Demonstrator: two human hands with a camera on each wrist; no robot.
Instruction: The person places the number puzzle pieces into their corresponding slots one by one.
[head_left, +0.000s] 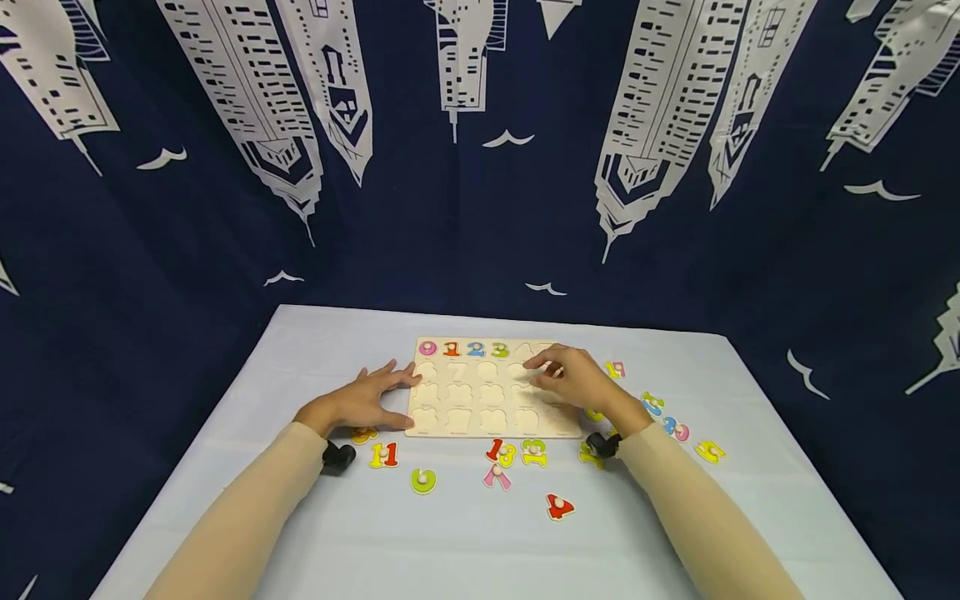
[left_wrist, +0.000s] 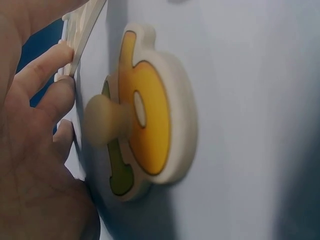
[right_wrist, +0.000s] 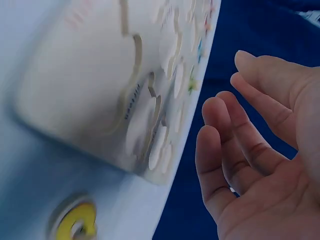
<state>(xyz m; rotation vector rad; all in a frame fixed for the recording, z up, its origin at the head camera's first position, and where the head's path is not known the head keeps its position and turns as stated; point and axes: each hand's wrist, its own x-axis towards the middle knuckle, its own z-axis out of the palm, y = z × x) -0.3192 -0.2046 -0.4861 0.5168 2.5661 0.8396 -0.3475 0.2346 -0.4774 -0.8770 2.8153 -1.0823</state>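
A pale wooden number puzzle board [head_left: 475,408] lies on the table, with 0, 1, 2 and 3 seated along its top row and bare recesses elsewhere. My left hand [head_left: 363,402] rests at the board's left edge, fingers spread. Close below it is an orange and green number piece [left_wrist: 155,120] with a round knob. Over the board's upper right side hovers my right hand [head_left: 573,375]; its fingers are loosely bent, and the right wrist view shows nothing between them. A yellow piece [right_wrist: 77,222] lies beside the board in that view.
Several knobbed pieces lie in front of the board, among them a red and yellow 11 [head_left: 384,455], a green round piece [head_left: 423,481], a pink piece [head_left: 497,477] and a red 4 [head_left: 559,507]. More, including a yellow piece [head_left: 709,452], lie to the right.
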